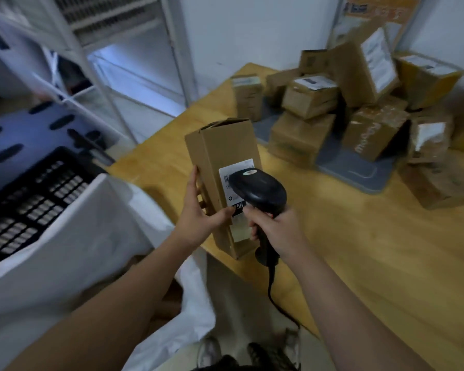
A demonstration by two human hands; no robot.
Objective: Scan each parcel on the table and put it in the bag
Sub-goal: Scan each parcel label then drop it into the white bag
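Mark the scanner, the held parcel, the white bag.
scanner (260, 188), head view, top of its black head.
held parcel (225, 145), head view, upper cardboard face.
white bag (78, 231), head view, near side wall.

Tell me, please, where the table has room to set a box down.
The near right of the table is bare wood, between the scanner and the parcels. The far end is crowded: parcels pile on the grey mat.

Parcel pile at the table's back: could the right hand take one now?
Probably not yet: the right hand has its grip full with the scanner, aimed at the box in the left hand. The parcel pile lies uncovered on the table.
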